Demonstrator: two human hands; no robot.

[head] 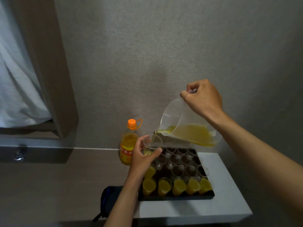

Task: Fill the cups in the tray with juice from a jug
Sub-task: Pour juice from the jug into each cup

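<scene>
My right hand (202,97) grips the handle of a clear plastic jug (173,118), tilted to the left with orange juice pooled in its lower side. A thin stream runs from its spout into a clear cup (151,145) that my left hand (141,158) holds above the left end of a dark tray (177,197). A little juice lies in the bottom of that cup. In the tray, the front row of cups (179,186) holds juice, and one more full cup (150,172) stands behind it on the left. Several empty clear cups (178,161) fill the back rows.
The tray sits on a small white table (218,208) against a grey wall. A large juice bottle (128,143) with an orange cap stands left of the tray. A dark bag (107,202) hangs at the table's left edge. A window with a white curtain (18,79) is at far left.
</scene>
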